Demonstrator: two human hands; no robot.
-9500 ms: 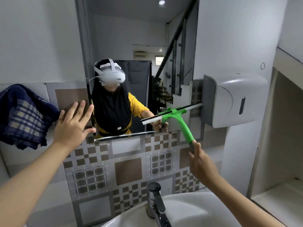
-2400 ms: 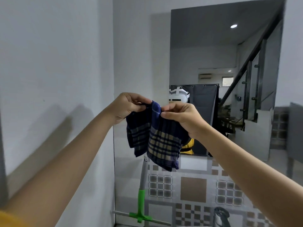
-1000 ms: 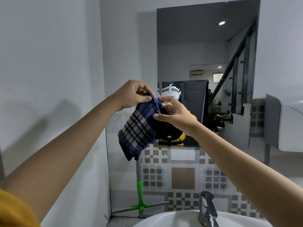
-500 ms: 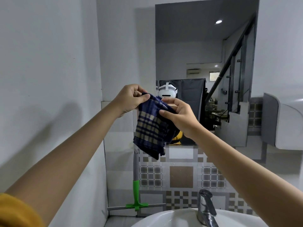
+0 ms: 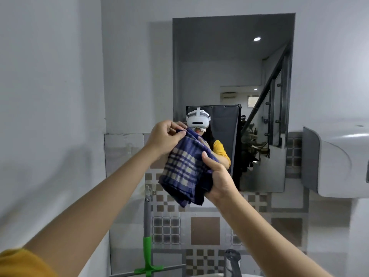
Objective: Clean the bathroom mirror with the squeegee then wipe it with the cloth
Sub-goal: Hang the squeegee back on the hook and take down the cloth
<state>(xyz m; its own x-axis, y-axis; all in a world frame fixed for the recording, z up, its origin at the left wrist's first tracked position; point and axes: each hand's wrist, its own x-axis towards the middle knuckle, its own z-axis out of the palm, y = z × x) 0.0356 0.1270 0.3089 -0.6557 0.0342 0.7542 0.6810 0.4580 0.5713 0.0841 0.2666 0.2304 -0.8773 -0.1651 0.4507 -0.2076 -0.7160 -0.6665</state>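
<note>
Two bare hands hold one cloth [image 5: 186, 166] between them, raised in front of the lower part of the bathroom mirror [image 5: 233, 66]. The left hand [image 5: 165, 137] has its grip pinched shut on the cloth's top edge, thumb against curled fingers. The right hand [image 5: 218, 177] has its grip closed around the cloth's lower right side, bunching the folds. The cloth is dark blue with a cream check and hangs gathered between the two hands, not yet touching the glass. Below and to the left, the green-handled squeegee [image 5: 147, 246] hangs blade-down against the patterned wall tiles [image 5: 205, 230], well apart from both hands, so the squeegee step looks finished. The step in hand appears to be readying the cloth for wiping. The next move likely calls for gathering it into a flat pad in one hand and pressing it to the mirror. A tap [image 5: 232, 262] stands at the bottom edge, and a white wall dispenser [image 5: 337, 156] sits to the right.
</note>
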